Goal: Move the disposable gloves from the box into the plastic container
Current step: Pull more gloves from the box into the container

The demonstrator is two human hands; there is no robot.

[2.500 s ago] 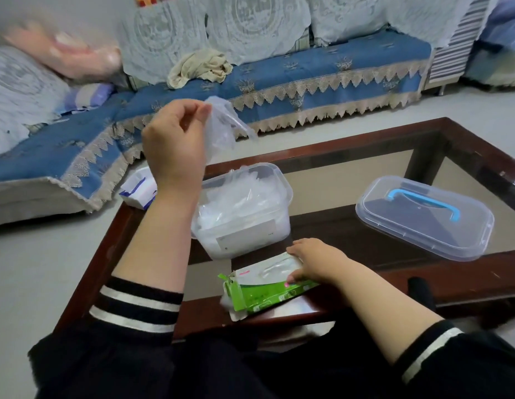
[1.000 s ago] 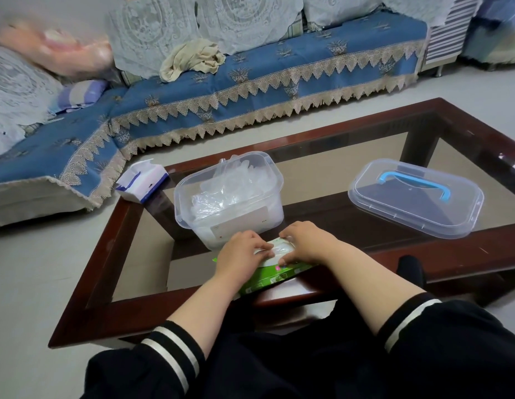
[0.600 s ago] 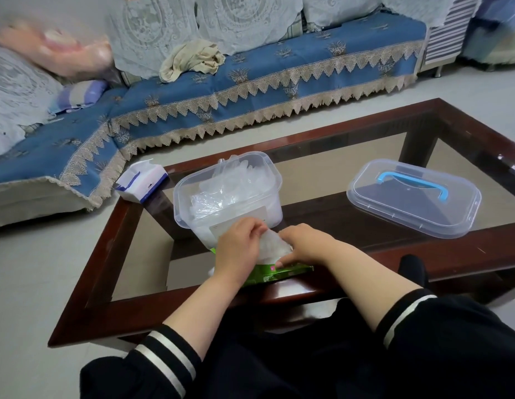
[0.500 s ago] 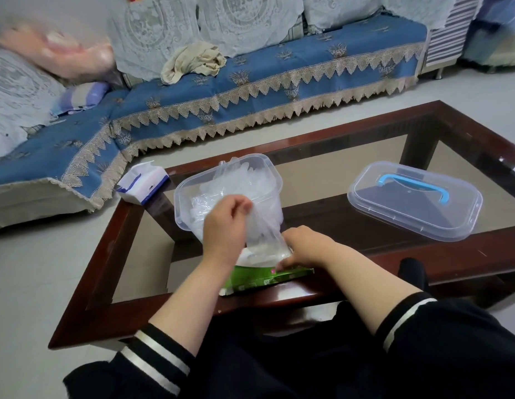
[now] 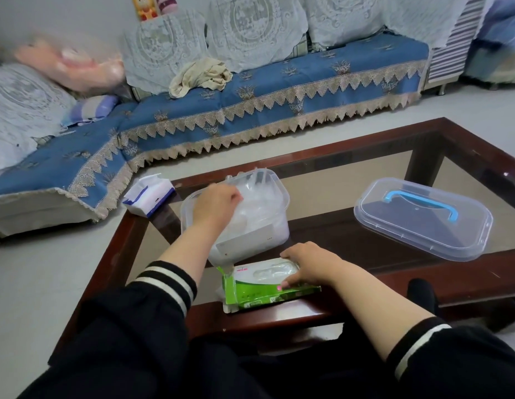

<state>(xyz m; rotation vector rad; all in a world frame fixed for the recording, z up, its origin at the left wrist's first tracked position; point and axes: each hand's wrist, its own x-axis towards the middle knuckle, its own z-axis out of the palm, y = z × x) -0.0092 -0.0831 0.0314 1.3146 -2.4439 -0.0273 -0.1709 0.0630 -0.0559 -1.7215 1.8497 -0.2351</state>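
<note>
Head view: left hand over container rim, right hand pressing box.

- A home living room.
- A long sofa runs along the wall, covered in blue patterned cloth with a fringed lace edge.
- White lace covers drape its backrest.
- A crumpled beige cloth lies on the seat.
- A dark wooden coffee table with a glass top stands on a pale floor.
</note>
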